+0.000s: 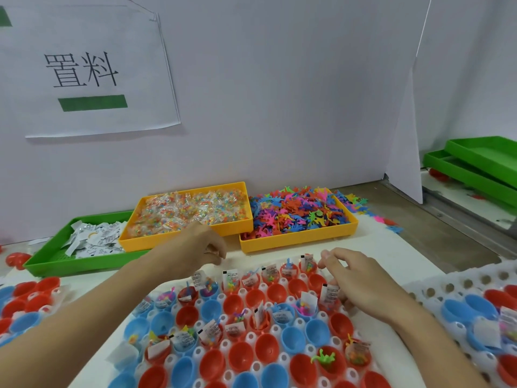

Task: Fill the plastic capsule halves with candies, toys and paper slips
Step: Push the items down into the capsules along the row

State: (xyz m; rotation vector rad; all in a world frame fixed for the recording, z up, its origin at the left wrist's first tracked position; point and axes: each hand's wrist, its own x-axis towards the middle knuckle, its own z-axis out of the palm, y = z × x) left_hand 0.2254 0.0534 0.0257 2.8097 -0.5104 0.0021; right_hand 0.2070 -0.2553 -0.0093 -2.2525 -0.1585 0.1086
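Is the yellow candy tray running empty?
No. The yellow candy tray is still heaped with clear candy packets almost to its rim.

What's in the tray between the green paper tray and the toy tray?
Head view: a yellow tray of candy packets, overlapping the green tray, beside the toy tray.

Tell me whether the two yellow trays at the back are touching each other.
Apart. The head view shows a narrow strip of white table between the candy tray and the toy tray along their front edges.
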